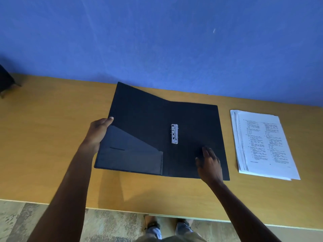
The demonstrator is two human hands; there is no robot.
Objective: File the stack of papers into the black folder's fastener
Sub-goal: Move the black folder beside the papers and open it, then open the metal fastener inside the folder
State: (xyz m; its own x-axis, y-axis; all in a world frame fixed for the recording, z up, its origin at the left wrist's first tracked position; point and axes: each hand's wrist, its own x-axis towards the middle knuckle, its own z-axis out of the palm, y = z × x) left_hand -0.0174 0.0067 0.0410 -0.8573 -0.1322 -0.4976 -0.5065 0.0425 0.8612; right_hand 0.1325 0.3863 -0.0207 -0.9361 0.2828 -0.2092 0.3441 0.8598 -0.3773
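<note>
Papers (265, 145) are lying in a loose stack at the three o'clock side of the wooden table (43, 145), well apart from our hands and just beside the right edge of the black folder (192, 123). The sheets are fanning slightly along their left edge, so we are judging them light, floppy and ready to slide over one another; taking them by both long edges and squaring them first looks wiser than pinching one corner. We cannot tell whether they are punched.

The folder is sitting open at the centre of the table. Its right panel is lying flat, while the left cover is standing partly raised. The cover looks like thin, stiff card or plastic, light enough to lift by an edge. The metal fastener (174, 133) is lying beside the spine on the right panel, small and rigid, and we are expecting it to need fingertip work.

Our left hand (97, 133) is gripping the left cover's outer edge at nine o'clock, thumb on top and fingers hidden beneath. Our right hand (208, 163) is resting on the right panel at five o'clock from the fastener, fingers spread and holding nothing.

Behind the table a blue wall (174, 41) is filling the twelve o'clock side.
</note>
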